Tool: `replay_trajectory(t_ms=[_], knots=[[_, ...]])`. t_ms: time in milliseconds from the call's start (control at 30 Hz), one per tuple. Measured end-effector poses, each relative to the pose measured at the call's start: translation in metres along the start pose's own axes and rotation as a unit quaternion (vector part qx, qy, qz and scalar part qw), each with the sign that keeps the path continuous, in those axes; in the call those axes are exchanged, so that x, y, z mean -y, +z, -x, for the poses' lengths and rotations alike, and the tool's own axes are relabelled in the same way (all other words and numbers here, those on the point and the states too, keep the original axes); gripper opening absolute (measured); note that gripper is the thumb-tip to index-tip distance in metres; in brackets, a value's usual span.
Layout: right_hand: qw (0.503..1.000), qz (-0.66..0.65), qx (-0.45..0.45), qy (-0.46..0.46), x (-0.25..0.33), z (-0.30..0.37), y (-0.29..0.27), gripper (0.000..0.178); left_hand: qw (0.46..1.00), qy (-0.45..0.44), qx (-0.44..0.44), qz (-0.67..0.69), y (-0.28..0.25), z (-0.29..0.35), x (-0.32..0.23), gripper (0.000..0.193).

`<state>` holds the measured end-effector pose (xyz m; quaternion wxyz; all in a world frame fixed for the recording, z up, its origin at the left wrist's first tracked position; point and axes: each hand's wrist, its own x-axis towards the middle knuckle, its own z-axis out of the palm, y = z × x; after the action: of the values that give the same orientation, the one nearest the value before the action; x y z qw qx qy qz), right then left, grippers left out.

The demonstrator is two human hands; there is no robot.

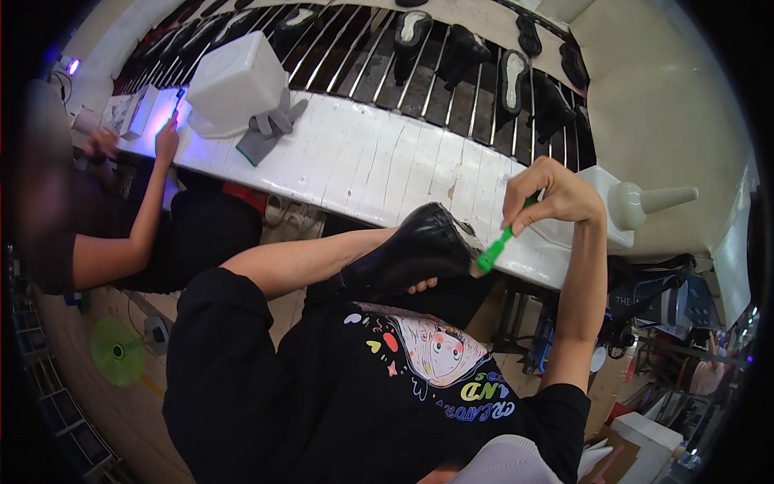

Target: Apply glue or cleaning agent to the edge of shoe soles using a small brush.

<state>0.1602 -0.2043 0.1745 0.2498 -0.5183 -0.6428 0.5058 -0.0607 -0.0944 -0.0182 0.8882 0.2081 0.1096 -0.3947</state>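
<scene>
Black boot (pixel 407 250) held up close to a green brush (pixel 493 252)

The boot is in the air between the person's black shirt (pixel 322 403) and the near edge of the white counter (pixel 363 153). It lies on its side, with its leg part pointing to the left and its bottom turned to the right. The left hand (pixel 423 285) holds it from behind, and some fingers peek out under it. That grip probably keeps the boot steady and turns its bottom toward the brush.

The right hand (pixel 550 194) pinches the brush by its handle, with the tip pointing down. A pinch like that is likely good for small, careful moves. The tip is right by the boot's bottom edge, but I cannot tell if they touch.

The boot is dark, smooth and shiny, with bright spots where light hits it. Its bottom edge looks rough and pale, not shiny like the rest.

More black shoes (pixel 413 28) sit on a rack of metal bars (pixel 375 52) past the counter, some with pale bottoms up. The bars maybe hold them apart. A gray glove (pixel 274 127) lies against a white tub (pixel 238 81).
</scene>
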Motion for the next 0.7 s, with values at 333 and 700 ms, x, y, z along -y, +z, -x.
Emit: replay_trajectory(t_ms=[333, 700], knots=[[0.771, -0.48, -0.283, -0.309, -0.182, 0.004, 0.077, 0.022, 0.855, 0.395, -0.324, -0.089, 0.016, 0.04, -0.078, 0.066], [0.665, -0.634, -0.295, -0.262, -0.207, -0.009, 0.145, 0.016, 0.477, 0.306, -0.626, -0.537, 0.001, 0.098, -0.016, 0.096]])
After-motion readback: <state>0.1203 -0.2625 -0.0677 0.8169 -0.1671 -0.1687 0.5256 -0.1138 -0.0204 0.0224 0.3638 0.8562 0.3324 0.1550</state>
